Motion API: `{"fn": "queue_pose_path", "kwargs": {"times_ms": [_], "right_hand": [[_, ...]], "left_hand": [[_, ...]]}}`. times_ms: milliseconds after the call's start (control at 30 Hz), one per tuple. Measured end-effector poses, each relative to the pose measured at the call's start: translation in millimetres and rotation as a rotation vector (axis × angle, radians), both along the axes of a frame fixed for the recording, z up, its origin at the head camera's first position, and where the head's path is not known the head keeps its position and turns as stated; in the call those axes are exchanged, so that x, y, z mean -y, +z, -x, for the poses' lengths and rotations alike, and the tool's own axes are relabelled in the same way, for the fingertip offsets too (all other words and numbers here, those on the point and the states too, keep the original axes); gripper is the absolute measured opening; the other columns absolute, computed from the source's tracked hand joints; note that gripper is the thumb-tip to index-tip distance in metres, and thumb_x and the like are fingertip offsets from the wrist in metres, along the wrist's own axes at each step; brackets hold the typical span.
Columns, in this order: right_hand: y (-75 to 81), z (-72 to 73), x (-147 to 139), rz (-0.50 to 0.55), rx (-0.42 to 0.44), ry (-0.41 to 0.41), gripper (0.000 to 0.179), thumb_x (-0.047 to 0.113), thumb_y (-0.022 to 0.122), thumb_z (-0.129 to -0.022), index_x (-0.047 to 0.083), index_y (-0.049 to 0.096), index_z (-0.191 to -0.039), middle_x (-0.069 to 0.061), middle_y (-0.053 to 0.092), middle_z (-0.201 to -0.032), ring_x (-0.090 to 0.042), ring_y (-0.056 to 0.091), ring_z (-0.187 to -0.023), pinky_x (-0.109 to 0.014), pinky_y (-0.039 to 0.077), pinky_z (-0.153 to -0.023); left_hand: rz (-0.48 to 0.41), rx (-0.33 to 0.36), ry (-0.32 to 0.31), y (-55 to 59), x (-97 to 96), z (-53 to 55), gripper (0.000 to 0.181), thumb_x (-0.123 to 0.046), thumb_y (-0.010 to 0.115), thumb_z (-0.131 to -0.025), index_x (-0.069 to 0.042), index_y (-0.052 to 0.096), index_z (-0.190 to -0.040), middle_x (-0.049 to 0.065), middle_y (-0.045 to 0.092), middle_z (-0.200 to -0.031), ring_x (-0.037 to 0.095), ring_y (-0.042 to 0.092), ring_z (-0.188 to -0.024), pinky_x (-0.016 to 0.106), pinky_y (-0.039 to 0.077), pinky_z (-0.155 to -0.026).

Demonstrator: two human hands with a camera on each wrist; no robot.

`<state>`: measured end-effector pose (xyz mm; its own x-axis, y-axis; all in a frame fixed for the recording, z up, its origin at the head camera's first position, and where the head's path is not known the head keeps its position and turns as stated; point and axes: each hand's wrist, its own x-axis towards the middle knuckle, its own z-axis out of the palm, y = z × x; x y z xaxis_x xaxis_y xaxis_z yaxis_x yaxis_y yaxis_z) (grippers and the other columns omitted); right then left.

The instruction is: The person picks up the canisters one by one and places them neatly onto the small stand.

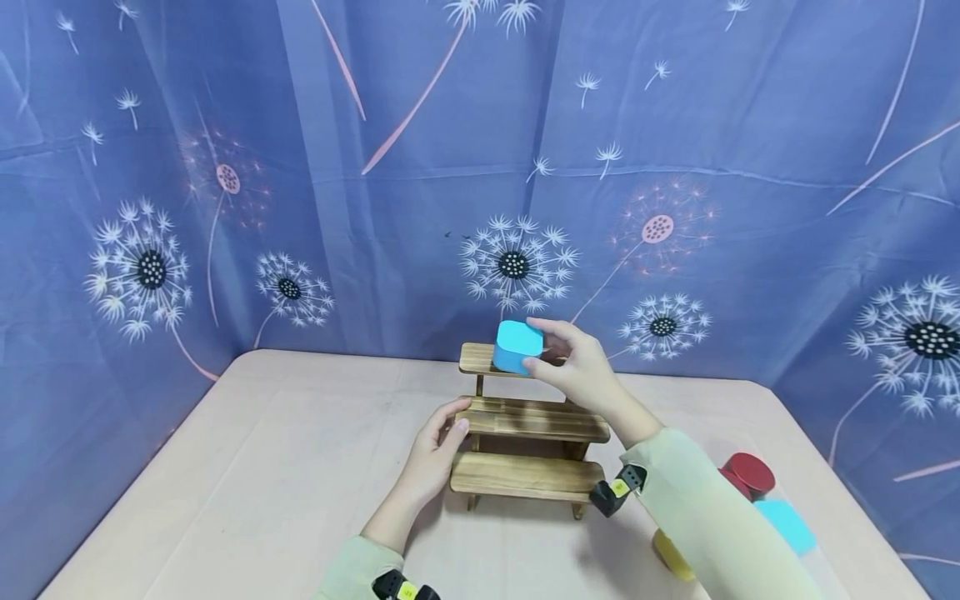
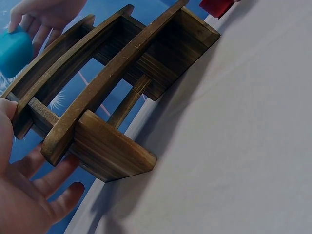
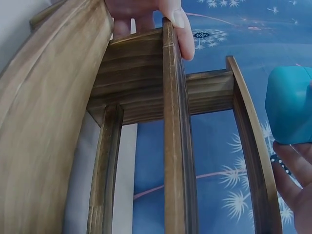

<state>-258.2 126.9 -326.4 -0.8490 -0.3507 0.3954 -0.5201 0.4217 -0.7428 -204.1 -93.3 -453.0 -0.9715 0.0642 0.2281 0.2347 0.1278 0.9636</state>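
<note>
A three-step wooden display stand (image 1: 528, 477) faces me on the table. My right hand (image 1: 576, 363) pinches a bright blue rounded block (image 1: 517, 347) between thumb and fingers, at the left part of the top step. In the right wrist view the blue block (image 3: 291, 105) shows beside the top board's edge. My left hand (image 1: 435, 454) grips the left end of the middle step, its thumb (image 2: 7, 109) on the board and the other fingers spread along the stand's side. The left wrist view shows the stand (image 2: 117, 141) from its side.
To the right on the pale tablecloth (image 1: 247, 500) lie red round pieces (image 1: 750, 473), another blue piece (image 1: 787, 527) and a yellow piece (image 1: 672, 557), partly behind my right sleeve. A blue dandelion-print curtain (image 1: 405, 250) hangs behind the table and along both sides.
</note>
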Motion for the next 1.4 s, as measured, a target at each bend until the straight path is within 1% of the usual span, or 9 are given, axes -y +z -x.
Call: {"fn": "queue_pose_path", "kwargs": {"times_ms": [133, 300, 467, 533, 667, 800, 1000, 1267, 1400], "right_hand": [[1.3, 0.5, 6, -0.014, 0.003, 0.002, 0.057, 0.015, 0.072, -0.083, 0.011, 0.051, -0.135, -0.017, 0.064, -0.114, -0.030, 0.067, -0.095, -0.042, 0.057, -0.079], [1.0, 3.7, 13, -0.003, -0.009, 0.013, 0.058, 0.013, 0.073, -0.081, 0.008, 0.051, -0.135, -0.020, 0.063, -0.117, -0.032, 0.067, -0.094, -0.042, 0.057, -0.081], [-0.6, 8.6, 20, -0.034, -0.021, 0.011, 0.058, 0.016, 0.073, -0.081, 0.009, 0.051, -0.135, -0.019, 0.064, -0.116, -0.031, 0.067, -0.093, -0.042, 0.057, -0.081], [-0.7, 10.1, 22, -0.051, -0.013, 0.011, 0.059, 0.018, 0.073, -0.081, 0.010, 0.051, -0.135, -0.018, 0.064, -0.115, -0.031, 0.067, -0.094, -0.042, 0.057, -0.081], [-0.6, 12.0, 25, -0.070, -0.006, 0.017, 0.059, 0.020, 0.072, -0.082, 0.010, 0.050, -0.136, -0.018, 0.062, -0.120, -0.032, 0.066, -0.098, -0.045, 0.055, -0.084], [-0.9, 13.8, 28, -0.081, -0.013, 0.026, 0.060, 0.020, 0.072, -0.083, 0.008, 0.049, -0.137, -0.019, 0.061, -0.123, -0.033, 0.065, -0.102, -0.046, 0.054, -0.088], [-3.2, 17.2, 31, -0.099, -0.002, 0.013, 0.059, 0.023, 0.072, -0.083, 0.010, 0.050, -0.137, -0.016, 0.059, -0.126, -0.032, 0.063, -0.106, -0.046, 0.053, -0.089], [-4.2, 18.6, 32, -0.114, 0.008, 0.021, 0.060, 0.024, 0.071, -0.083, 0.009, 0.049, -0.137, -0.017, 0.060, -0.125, -0.031, 0.063, -0.107, -0.045, 0.053, -0.091], [-3.7, 16.8, 32, -0.116, 0.013, 0.031, 0.061, 0.023, 0.071, -0.084, 0.008, 0.048, -0.138, -0.017, 0.061, -0.124, -0.031, 0.063, -0.107, -0.046, 0.052, -0.092]], "left_hand": [[-0.006, 0.005, 0.003, 0.8, -0.1, -0.5, 0.036, -0.022, 0.049, -0.098, -0.015, 0.051, -0.133, 0.011, 0.044, -0.145, 0.034, 0.040, -0.134, 0.049, 0.028, -0.114], [-0.014, 0.018, 0.002, 1.1, 0.2, -0.5, 0.035, -0.023, 0.049, -0.098, -0.017, 0.051, -0.133, 0.009, 0.043, -0.146, 0.033, 0.036, -0.137, 0.047, 0.027, -0.115], [-0.007, 0.021, 0.005, -0.9, 0.5, -0.1, 0.035, -0.024, 0.050, -0.098, -0.017, 0.051, -0.133, 0.009, 0.044, -0.146, 0.033, 0.035, -0.137, 0.048, 0.027, -0.115], [-0.002, 0.009, 0.004, -1.2, 0.4, -0.2, 0.036, -0.024, 0.049, -0.098, -0.015, 0.051, -0.133, 0.010, 0.044, -0.145, 0.035, 0.036, -0.136, 0.050, 0.027, -0.114], [0.011, -0.005, 0.003, -1.5, 0.2, 0.1, 0.036, -0.024, 0.049, -0.099, -0.014, 0.051, -0.133, 0.012, 0.043, -0.145, 0.037, 0.035, -0.136, 0.051, 0.026, -0.114], [0.012, 0.005, 0.004, -0.8, 0.0, 0.2, 0.036, -0.024, 0.049, -0.099, -0.015, 0.051, -0.133, 0.011, 0.044, -0.145, 0.036, 0.034, -0.137, 0.051, 0.025, -0.115], [0.005, 0.012, 0.000, 1.0, -0.2, -0.5, 0.036, -0.025, 0.049, -0.099, -0.016, 0.051, -0.133, 0.011, 0.044, -0.145, 0.035, 0.034, -0.138, 0.050, 0.025, -0.115], [0.008, -0.001, -0.004, -0.3, 0.3, -0.3, 0.036, -0.026, 0.048, -0.099, -0.015, 0.051, -0.133, 0.012, 0.043, -0.145, 0.037, 0.032, -0.138, 0.051, 0.024, -0.115], [0.003, 0.009, -0.004, -0.4, 0.3, -0.5, 0.036, -0.026, 0.049, -0.099, -0.016, 0.051, -0.133, 0.011, 0.043, -0.146, 0.036, 0.032, -0.139, 0.050, 0.025, -0.115]]}}
